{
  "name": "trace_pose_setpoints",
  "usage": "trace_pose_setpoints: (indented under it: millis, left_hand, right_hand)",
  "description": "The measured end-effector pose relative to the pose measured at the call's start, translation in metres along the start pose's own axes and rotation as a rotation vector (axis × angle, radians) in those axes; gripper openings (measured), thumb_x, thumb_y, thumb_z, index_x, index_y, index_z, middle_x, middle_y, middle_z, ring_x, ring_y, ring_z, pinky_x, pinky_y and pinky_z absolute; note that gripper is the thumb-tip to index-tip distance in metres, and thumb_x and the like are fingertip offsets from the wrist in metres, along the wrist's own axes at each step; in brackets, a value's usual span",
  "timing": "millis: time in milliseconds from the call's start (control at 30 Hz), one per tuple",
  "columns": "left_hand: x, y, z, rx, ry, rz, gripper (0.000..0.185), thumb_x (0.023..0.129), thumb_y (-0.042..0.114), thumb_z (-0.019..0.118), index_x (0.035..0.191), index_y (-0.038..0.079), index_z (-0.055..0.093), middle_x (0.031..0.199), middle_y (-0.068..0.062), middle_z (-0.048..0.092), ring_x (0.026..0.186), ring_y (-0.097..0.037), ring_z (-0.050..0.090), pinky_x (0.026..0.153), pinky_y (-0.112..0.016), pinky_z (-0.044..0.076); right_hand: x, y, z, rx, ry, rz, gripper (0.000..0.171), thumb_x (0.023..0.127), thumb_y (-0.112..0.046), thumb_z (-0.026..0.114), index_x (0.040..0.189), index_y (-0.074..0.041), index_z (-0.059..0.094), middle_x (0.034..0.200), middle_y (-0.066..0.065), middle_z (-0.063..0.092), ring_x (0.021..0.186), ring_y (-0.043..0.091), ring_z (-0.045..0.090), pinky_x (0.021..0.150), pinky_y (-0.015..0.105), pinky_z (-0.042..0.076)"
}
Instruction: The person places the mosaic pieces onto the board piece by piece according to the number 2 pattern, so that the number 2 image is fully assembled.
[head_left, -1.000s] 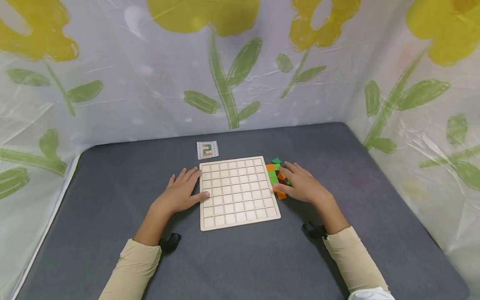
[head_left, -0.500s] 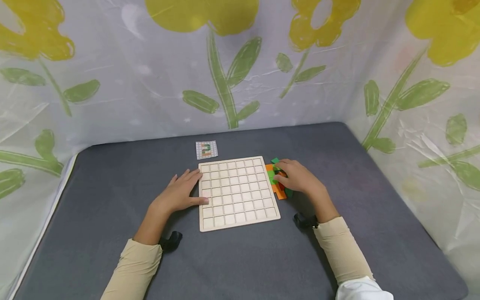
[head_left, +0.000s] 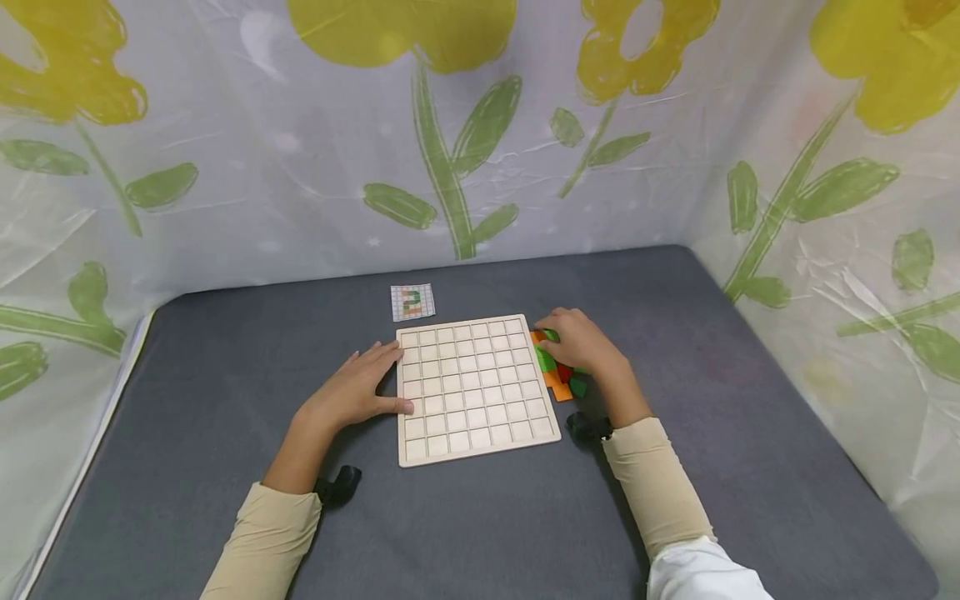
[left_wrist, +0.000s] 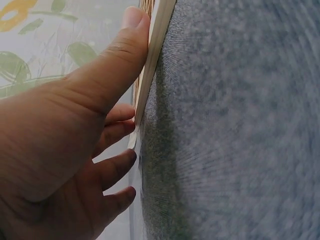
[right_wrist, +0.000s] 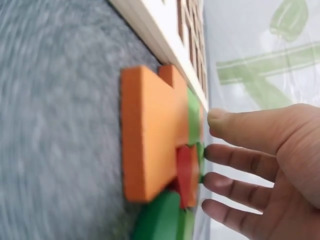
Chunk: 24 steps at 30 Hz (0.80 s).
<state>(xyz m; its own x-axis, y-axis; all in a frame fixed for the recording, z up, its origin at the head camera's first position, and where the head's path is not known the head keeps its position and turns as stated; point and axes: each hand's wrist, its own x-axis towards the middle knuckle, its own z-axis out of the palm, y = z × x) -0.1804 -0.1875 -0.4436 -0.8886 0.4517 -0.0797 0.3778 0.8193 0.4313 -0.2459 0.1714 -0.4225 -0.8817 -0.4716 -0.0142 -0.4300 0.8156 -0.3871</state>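
Observation:
A pale wooden board (head_left: 476,387) with a grid of square recesses lies flat on the grey table. My left hand (head_left: 348,392) rests at its left edge, fingers spread and the thumb on the rim, as the left wrist view also shows. Beside the right edge lies a cluster of flat pieces: orange (right_wrist: 150,135), red (right_wrist: 184,172), light green (head_left: 545,358) and dark green (head_left: 577,387). My right hand (head_left: 581,342) is over the cluster's far end, its fingers loosely bent and hiding some pieces. The right wrist view shows nothing gripped; fingertip contact is unclear.
Behind the board lies a small printed card (head_left: 412,302) with a coloured grid pattern. A white curtain (head_left: 300,167) painted with yellow flowers stands along the back and sides of the grey table (head_left: 480,533).
My right hand has shifted left and away from me over the pieces, its fingers drawing in. The dark green piece at the far end is now hidden. The left hand stays nearly still.

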Motion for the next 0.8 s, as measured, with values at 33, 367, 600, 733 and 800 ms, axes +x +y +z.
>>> trace_pose_setpoints:
  millis: [33,367,600,733,800]
  left_hand:
    - [0.0004,-0.0005,0.0005,0.004,0.006,0.004,0.095,0.071,0.055,0.067,0.141,0.003,0.029,0.145,-0.014,0.025,0.133,-0.034,0.016,0.104,-0.055,0.012]
    - [0.0007,-0.0020,0.0012,0.012,0.024,0.003,0.097,0.068,0.058,0.068,0.140,0.004,0.032,0.144,-0.013,0.028,0.132,-0.033,0.018,0.104,-0.053,0.015]
    - [0.0003,-0.0029,0.0023,0.011,0.028,0.002,0.098,0.068,0.059,0.068,0.140,0.003,0.032,0.143,-0.014,0.029,0.132,-0.033,0.019,0.104,-0.053,0.015]
    - [0.0010,-0.0040,0.0036,0.019,0.038,0.003,0.099,0.067,0.061,0.067,0.140,0.003,0.032,0.143,-0.013,0.029,0.132,-0.033,0.020,0.104,-0.052,0.016]
    - [0.0013,-0.0045,0.0040,0.022,0.039,0.007,0.099,0.067,0.061,0.066,0.139,0.003,0.032,0.143,-0.014,0.030,0.131,-0.034,0.020,0.104,-0.053,0.016]
  right_hand:
    - [0.0010,0.0000,0.0018,-0.002,0.003,0.005,0.033,0.086,-0.017,0.063,0.117,-0.005,0.061,0.115,0.011,0.054,0.105,0.030,0.047,0.086,0.042,0.042]
    - [0.0044,-0.0007,0.0072,0.023,0.029,0.053,0.028,0.084,-0.018,0.065,0.111,-0.007,0.065,0.108,0.009,0.053,0.100,0.028,0.044,0.081,0.040,0.042]
    - [0.0061,0.0012,0.0082,0.048,0.051,0.038,0.024,0.082,-0.016,0.068,0.104,-0.007,0.065,0.104,0.007,0.059,0.099,0.025,0.048,0.082,0.039,0.043]
    - [0.0070,0.0032,0.0092,0.080,0.077,0.016,0.018,0.081,-0.010,0.069,0.098,-0.007,0.065,0.096,0.005,0.061,0.089,0.022,0.051,0.075,0.036,0.045]
    - [0.0073,0.0041,0.0095,0.103,0.088,0.015,0.014,0.081,-0.008,0.068,0.095,-0.007,0.065,0.092,0.004,0.060,0.084,0.020,0.052,0.072,0.035,0.046]
